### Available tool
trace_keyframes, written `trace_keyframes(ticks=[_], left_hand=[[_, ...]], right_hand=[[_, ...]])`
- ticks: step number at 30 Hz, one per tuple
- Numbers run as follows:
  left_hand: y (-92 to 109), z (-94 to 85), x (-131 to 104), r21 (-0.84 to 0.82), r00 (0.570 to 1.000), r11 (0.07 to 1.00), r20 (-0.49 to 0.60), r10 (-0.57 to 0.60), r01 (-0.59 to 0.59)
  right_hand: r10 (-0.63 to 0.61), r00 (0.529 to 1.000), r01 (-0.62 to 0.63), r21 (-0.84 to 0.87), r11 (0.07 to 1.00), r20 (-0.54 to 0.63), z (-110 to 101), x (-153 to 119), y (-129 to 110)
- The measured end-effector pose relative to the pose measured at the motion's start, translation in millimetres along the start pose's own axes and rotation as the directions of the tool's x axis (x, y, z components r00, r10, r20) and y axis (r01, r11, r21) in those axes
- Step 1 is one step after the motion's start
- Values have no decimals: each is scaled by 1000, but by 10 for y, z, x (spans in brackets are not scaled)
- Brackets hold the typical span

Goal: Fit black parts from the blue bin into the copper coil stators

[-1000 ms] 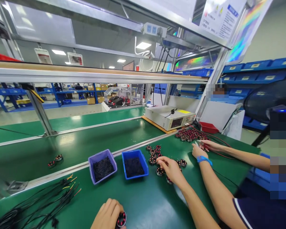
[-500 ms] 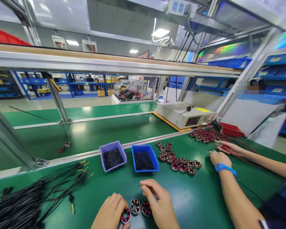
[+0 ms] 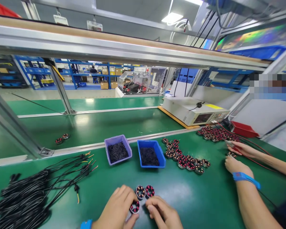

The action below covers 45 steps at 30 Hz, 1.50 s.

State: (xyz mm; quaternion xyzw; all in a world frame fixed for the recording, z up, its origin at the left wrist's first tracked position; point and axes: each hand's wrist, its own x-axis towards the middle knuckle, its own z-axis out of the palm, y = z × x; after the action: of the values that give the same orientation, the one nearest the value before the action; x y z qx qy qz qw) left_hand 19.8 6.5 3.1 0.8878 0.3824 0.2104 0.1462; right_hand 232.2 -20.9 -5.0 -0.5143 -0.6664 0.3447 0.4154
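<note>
My left hand (image 3: pixel 119 205) has its thumb and fingers around a small ring-shaped coil (image 3: pixel 134 207) with red windings, which rests on the green table. Just right of that coil is my right hand (image 3: pixel 163 211), its thumb and forefinger pinched together; whatever is between the fingertips is too small to make out. Two more coils stand beyond the hands, one with copper-coloured windings (image 3: pixel 140 192) and one with red windings (image 3: pixel 150 191). A purple bin (image 3: pixel 129 154) and a blue bin (image 3: pixel 162 162), both holding small black pieces, sit farther back.
Black cables (image 3: pixel 21 197) lie at the left. Clustered coils (image 3: pixel 190 166) are right of the bins. At the right, another person's hands (image 3: pixel 238 165) work near a coil pile (image 3: pixel 214 133), a red tray (image 3: pixel 244 129) and a grey instrument (image 3: pixel 193 111).
My right hand has come down closer to the coil at my left hand. The red-wound coil formerly beside my right hand now shows beyond it. The camera view has shifted.
</note>
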Motion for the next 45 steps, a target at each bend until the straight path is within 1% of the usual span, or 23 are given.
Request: trace_keyframes(ticks=[1,2,4,11,17,28,32,34,38,40,45], left_hand=[[11,-31,12,-7,999,1000,14,-30,30],[18,-51,13,-5,999,999,30,-36,37],[27,-64,-6,17,999,1000,48,-17,16],[55,-81,-48,30,1000,999,16,16,-17],[69,-104,-38,38,999,999,49,-3,1],[65,-90,-44,33,998,999,52,-19,17],[59,-85,-49,36,1000,999,24,5,-6],[55,-82,-52,39,1000,999,9,16,-16],[54,-81,-48,42,1000,999,-12,14,-13],[54,-80,-44,39,1000,999,-13,17,-16],[45,-64,-46,38,1000,999,-11,13,-12]], right_hand=[[-12,1000,12,2,1000,-26,4,35,-30],[-26,999,26,8,1000,-42,8,61,-54],[-48,997,49,22,999,-54,17,81,-81],[-70,994,74,45,996,-78,31,41,-109],[-96,990,100,39,994,-106,41,67,-141],[-97,992,100,24,995,-85,47,56,-143],[-91,995,91,7,996,-31,64,54,-108],[-97,995,97,30,995,-5,60,44,-74],[-61,997,66,97,993,-50,18,22,-26],[-71,995,76,79,994,-68,-2,24,-40],[-157,987,155,-52,987,-29,14,63,-122]])
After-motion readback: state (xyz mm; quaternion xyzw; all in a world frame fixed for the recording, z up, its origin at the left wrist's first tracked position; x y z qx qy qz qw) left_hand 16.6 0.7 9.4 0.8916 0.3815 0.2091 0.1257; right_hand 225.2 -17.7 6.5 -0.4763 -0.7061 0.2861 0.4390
